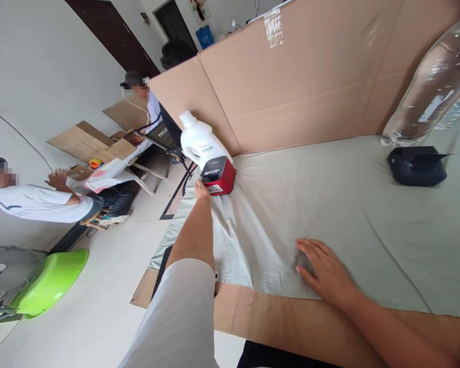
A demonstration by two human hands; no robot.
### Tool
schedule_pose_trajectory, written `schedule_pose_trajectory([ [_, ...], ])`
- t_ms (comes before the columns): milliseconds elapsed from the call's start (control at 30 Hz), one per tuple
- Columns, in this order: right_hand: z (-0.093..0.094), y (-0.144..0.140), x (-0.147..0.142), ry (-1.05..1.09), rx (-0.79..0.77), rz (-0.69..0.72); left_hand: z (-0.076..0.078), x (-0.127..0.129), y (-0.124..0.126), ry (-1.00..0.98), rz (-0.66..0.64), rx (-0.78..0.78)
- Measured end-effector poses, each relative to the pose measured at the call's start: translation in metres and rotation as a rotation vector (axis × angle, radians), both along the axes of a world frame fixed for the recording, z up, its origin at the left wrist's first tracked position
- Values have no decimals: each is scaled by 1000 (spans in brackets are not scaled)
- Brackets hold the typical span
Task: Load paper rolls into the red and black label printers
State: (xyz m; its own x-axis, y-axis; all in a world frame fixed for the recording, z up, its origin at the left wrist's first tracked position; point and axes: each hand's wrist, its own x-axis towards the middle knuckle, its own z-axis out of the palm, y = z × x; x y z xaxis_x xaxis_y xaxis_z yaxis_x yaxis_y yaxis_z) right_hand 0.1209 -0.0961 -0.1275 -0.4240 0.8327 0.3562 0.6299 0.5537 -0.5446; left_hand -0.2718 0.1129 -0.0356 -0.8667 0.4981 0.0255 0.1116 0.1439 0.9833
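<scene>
Red-and-black device [217,175] sat at the worktop's [329,204] far left corner, label unreadable, touched by the left hand [201,190]; grip indeterminate. White bottle [200,141] stood behind. Right hand [325,270] lay flat, released.

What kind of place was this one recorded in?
Probably an improvised indoor workroom: a cloth-covered table walled by a cardboard partition, other people seated among cardboard sheets, and a fan on the tiled floor.

Left hand [201,190] mostly hidden behind its own forearm, fingers out of sight at the red box [218,176]. Small label print on that box and on the white bottle [199,140] too small to read. Clear plastic roll [433,82] cut off by the right edge. Fan [2,276] cropped at left.
</scene>
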Motion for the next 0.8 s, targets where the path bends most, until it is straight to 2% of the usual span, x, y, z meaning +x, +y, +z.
schedule_pose_trajectory([
  [100, -2, 0, 0, -27, -4, 3, 4, 14, -13, 129, 109, 9],
  [167, -3, 1, -1, -47, 3, 0, -1, 41, -26, 209, 122, 25],
  [233, -3, 4, -3, -79, 18, 12, -15, 84, -45, 288, -6, 53],
  [300, -3, 4, -5, -120, 38, 36, -35, 134, -70, 405, -374, 103],
  [367, -1, -2, -7, -164, 57, 60, -58, 183, -98, 420, -639, 155],
  [467, 2, -26, -5, -231, 59, 115, -82, 227, -140, 388, -781, 187],
  [533, 4, -42, 0, -262, 35, 219, -88, 234, -160, 332, -801, 172],
  [600, 7, -41, 11, -259, 5, 311, -89, 229, -170, 266, -785, 128],
  [667, 12, -12, 30, -229, 21, 261, -87, 222, -171, 223, -783, 72],
  [733, 23, 41, 60, -215, 132, 30, -84, 220, -168, 216, -817, 35],
  [800, 40, 107, 98, -239, 212, -257, -81, 222, -166, 244, -864, 33],
])
